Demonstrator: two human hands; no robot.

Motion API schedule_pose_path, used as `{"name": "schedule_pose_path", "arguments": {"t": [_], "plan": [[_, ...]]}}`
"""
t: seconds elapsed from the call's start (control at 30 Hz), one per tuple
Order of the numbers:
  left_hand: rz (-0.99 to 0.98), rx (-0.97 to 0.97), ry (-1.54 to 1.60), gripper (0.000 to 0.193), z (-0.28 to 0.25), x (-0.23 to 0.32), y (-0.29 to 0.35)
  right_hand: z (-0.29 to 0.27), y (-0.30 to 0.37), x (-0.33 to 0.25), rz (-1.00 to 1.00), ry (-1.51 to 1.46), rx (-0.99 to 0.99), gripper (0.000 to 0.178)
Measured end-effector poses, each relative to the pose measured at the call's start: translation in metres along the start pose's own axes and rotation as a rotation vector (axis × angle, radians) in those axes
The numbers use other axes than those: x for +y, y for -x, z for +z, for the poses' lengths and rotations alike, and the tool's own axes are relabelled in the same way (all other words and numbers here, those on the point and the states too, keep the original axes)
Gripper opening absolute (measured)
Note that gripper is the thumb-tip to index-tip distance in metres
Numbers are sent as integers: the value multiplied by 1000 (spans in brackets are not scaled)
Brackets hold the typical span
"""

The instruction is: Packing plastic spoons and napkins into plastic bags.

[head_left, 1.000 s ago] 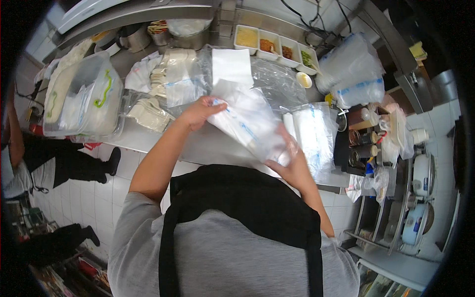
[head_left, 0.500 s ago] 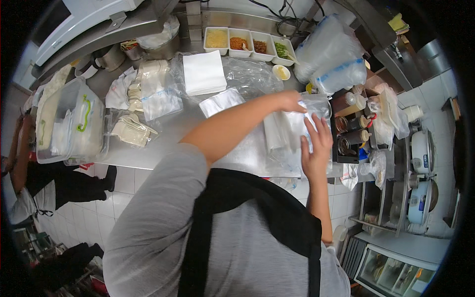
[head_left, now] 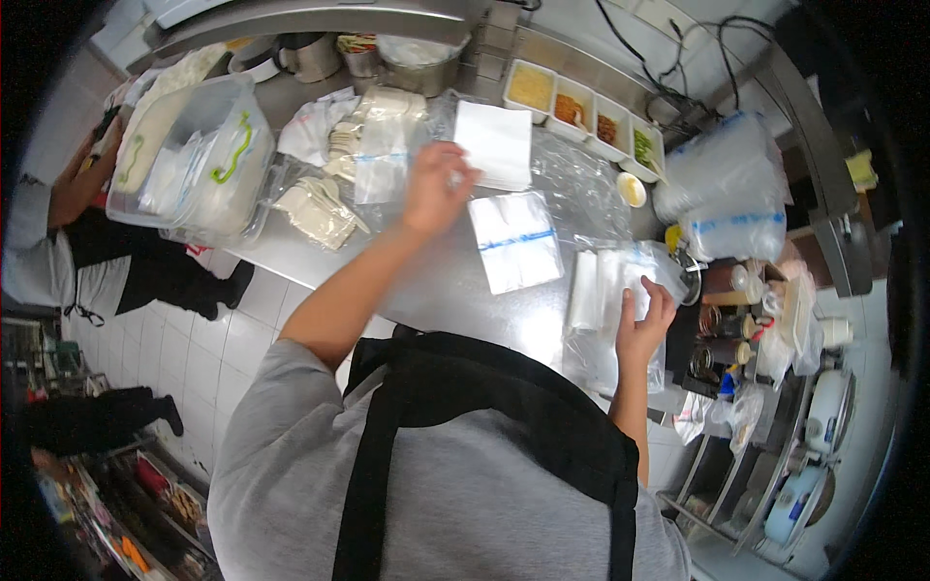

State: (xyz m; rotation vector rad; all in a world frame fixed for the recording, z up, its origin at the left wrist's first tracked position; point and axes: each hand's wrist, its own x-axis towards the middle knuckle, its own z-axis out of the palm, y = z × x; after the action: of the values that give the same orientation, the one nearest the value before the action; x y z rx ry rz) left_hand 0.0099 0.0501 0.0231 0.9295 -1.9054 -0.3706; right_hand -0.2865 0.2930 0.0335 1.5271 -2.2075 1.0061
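Observation:
My left hand (head_left: 441,186) is over the counter beside a stack of white paper sheets (head_left: 499,145). Its fingers are loosely bent and slightly blurred, with nothing visible in them. My right hand (head_left: 647,324), fingers apart, hovers at the edge of a pile of clear plastic bags (head_left: 608,281); whether it touches them I cannot tell. Between my hands lies a flat white packet with a blue stripe (head_left: 516,242). Left of my left hand are a bagged stack of pale disposable spoons (head_left: 383,145) and a loose bundle of similar spoons (head_left: 322,208).
White tubs of chopped toppings (head_left: 572,108) line the back, with a small yellow-filled cup (head_left: 632,189) nearby. Big bags of clear plastic (head_left: 727,184) and sauce bottles (head_left: 727,324) stand right. A lidless clear bin (head_left: 199,165) sits left; another person (head_left: 58,223) stands beyond it.
My left hand has left the plastic bags at the right and swung left to the paper stack. My right hand stays by the bags. The view has shifted, and the striped packet is now uncovered.

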Motion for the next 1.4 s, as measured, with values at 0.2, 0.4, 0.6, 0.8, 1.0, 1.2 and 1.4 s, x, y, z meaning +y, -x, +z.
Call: {"name": "schedule_pose_path", "arguments": {"t": [0.2,0.4,0.6,0.8,1.0,1.2,1.4], "plan": [[-255,64,-550,23,-117,-122,3,47,-37,-52,-187,-238,-103,12],[-371,-125,-775,50,-133,-142,-1,106,-75,-98,-290,-272,-151,22],[-313,-291,-843,39,-148,-160,-13,133,-97,-112,-322,-287,-200,26],[-296,-82,-587,21,-162,-152,-25,182,-125,-119,-432,-324,-458,24],[-317,-19,-456,22,-180,-133,-24,195,-143,-113,-255,-400,-683,11],[-330,13,-383,15,-179,-103,-16,189,-151,-123,-244,-349,-761,11],[-257,-13,-452,14,-182,-99,-2,179,-151,-134,-336,-278,-776,12]]}}
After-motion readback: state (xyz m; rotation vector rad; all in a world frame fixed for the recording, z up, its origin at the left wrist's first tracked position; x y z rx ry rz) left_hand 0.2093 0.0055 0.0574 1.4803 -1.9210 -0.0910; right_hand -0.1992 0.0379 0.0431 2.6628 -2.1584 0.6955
